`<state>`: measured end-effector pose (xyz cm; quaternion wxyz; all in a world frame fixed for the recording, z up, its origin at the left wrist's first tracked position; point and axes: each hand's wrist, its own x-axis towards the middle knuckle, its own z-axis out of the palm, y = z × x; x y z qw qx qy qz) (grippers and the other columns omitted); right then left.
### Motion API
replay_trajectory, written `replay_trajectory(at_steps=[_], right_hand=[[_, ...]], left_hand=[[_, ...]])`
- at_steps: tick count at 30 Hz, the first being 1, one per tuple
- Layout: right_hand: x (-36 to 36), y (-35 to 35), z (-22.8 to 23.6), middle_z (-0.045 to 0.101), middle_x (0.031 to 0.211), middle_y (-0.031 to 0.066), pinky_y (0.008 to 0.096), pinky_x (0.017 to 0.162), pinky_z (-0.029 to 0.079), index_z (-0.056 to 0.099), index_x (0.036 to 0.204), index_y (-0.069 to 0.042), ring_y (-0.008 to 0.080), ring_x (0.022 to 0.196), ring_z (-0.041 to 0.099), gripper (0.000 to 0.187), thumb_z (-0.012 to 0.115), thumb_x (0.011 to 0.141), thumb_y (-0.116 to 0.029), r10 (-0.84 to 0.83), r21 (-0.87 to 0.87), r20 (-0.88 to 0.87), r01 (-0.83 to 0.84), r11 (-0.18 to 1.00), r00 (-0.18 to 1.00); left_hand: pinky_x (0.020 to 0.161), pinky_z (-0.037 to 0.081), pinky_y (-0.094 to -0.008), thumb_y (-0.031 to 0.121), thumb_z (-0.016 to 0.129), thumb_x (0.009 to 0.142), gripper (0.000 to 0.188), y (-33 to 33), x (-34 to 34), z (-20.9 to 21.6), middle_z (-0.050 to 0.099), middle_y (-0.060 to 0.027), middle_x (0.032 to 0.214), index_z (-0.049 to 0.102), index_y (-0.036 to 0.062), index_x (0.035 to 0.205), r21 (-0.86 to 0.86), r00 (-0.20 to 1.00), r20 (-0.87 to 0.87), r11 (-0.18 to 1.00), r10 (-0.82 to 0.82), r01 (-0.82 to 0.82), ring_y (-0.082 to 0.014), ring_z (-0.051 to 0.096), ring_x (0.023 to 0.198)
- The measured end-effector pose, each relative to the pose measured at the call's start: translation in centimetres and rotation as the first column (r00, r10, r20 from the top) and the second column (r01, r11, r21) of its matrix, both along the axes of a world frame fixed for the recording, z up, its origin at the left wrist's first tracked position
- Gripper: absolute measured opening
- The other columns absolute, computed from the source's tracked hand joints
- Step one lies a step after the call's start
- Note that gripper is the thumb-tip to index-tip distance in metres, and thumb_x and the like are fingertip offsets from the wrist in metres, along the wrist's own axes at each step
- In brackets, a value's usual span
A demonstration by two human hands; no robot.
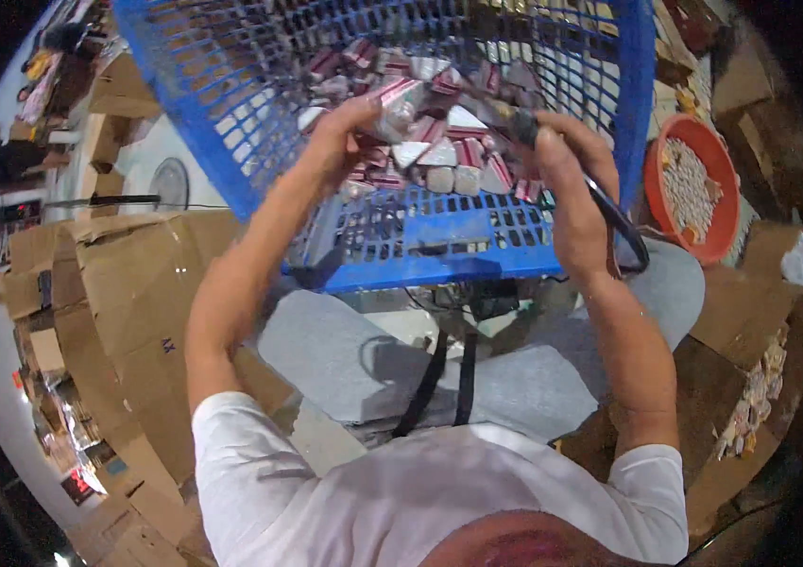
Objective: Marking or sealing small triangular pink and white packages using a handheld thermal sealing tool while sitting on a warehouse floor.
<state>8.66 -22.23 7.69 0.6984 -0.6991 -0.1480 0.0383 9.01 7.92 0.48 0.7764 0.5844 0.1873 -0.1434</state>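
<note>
Two bare hands over a blue plastic basket [401, 277], seen from the head view. Left hand [337, 134]: fingers pinching a red-and-white striped packet [400, 102], raised just above a pile of similar wrapped pieces [469, 180] in the basket. Right hand [569, 163]: fingers curled around a black tool [521, 125], blurred; kind unclear. Packet looks light, probably firm inside, its shiny wrapper likely slippery; best gripped by opposite sides, fingertips clear of the edge facing the tool. Right of basket: orange-red tub [680, 132], small pale pieces inside.
</note>
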Motion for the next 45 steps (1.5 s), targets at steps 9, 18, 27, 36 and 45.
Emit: replay_trajectory(at_steps=[9,18,27,36,45], right_hand=[[-2.6,0.5,1.9,0.07,0.088,0.0154,0.0349,0.072,0.053,0.068,0.106,0.0,0.0259,0.077,0.068,0.027,0.07,0.085,-0.017,0.265,-0.105,0.28,-0.245,0.964,0.923],[-2.6,0.4,1.6,0.07,0.081,0.0153,0.0358,0.065,0.054,0.068,0.1,0.0,0.0281,0.07,0.07,0.023,0.071,0.083,-0.016,0.238,-0.239,0.457,-0.14,0.961,0.857],[-2.3,0.9,1.4,0.069,0.074,0.0147,0.0353,0.058,0.053,0.068,0.094,0.001,0.0266,0.063,0.068,0.02,0.071,0.082,-0.015,0.246,-0.234,0.523,-0.141,0.962,0.816],[-2.2,1.0,0.9,0.068,0.072,0.0135,0.0354,0.057,0.053,0.067,0.097,0.0,0.0259,0.06,0.067,0.021,0.071,0.083,-0.016,0.268,-0.26,0.522,-0.148,0.954,0.81],[-2.4,1.0,1.0,0.067,0.073,0.0144,0.0371,0.057,0.052,0.068,0.096,-0.002,0.0284,0.061,0.067,0.02,0.071,0.083,-0.016,0.253,-0.237,0.487,-0.152,0.96,0.836]], left_hand=[[0.081,0.058,-0.0374,0.033,0.053,0.094,0.057,-6.3,-7.9,4.6,0.059,-0.014,0.128,0.039,0.0083,0.144,-0.433,0.962,0.191,0.896,0.194,-0.095,-0.028,0.062,0.112],[0.095,0.049,-0.0349,0.028,0.056,0.099,0.038,-7.2,-7.0,3.7,0.062,-0.0098,0.121,0.05,0.0031,0.127,-0.334,0.927,0.305,0.936,0.218,-0.11,-0.0183,0.062,0.108],[0.102,0.045,-0.0376,0.027,0.056,0.099,0.044,-6.8,-7.2,3.6,0.058,-0.0141,0.129,0.045,-0.0002,0.132,-0.3,0.904,0.35,0.943,0.247,-0.141,-0.0215,0.058,0.116],[0.103,0.044,-0.0394,0.035,0.058,0.096,0.052,-6.4,-7.1,3.1,0.056,-0.0133,0.134,0.044,0.004,0.136,-0.191,0.897,0.396,0.973,0.195,-0.128,-0.0227,0.056,0.12],[0.101,0.046,-0.0371,0.031,0.061,0.096,0.053,-6.7,-7.0,2.7,0.057,-0.0145,0.132,0.042,0.0008,0.135,-0.136,0.86,0.472,0.98,0.194,-0.146,-0.0212,0.058,0.116]])
